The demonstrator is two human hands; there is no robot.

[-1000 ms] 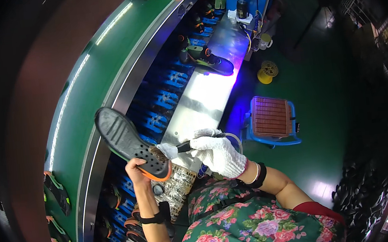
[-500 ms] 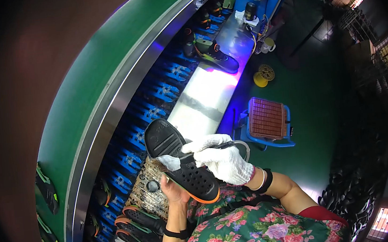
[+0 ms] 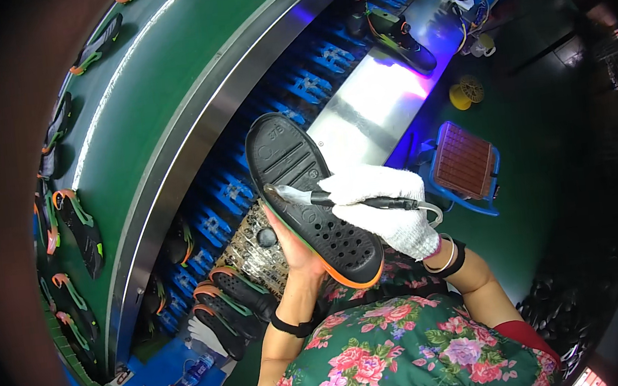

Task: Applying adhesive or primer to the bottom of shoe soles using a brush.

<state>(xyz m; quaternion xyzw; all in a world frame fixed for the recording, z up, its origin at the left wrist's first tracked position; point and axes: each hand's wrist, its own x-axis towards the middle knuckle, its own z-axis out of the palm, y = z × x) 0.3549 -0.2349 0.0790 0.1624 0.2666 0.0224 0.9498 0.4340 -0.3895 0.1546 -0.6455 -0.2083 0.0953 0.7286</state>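
Note:
In front of my body, a black shoe sole with an orange and green rim is held tilted, its ridged inner face toward me and a patch of round holes at its near end. My bare left hand grips it from the left edge and underneath, with most fingers hidden behind it. My right hand, in a white knitted glove, is closed around a black-handled brush that has a pale wrapping near its bristles and a thin grey tube at its back end. The brown bristles touch the sole near its left edge, around mid-length.
A curved green conveyor carrying several soles runs along the left, edged by metal. Blue racks line the bench. Behind my hands stands a small dark cup. More soles lie lower left. Right: a blue-framed stool, yellow spool.
The brush has gone from the sole's left edge at the waist to the surface just inside that edge. The sole now sits flatter to my view, and the whole view has shifted.

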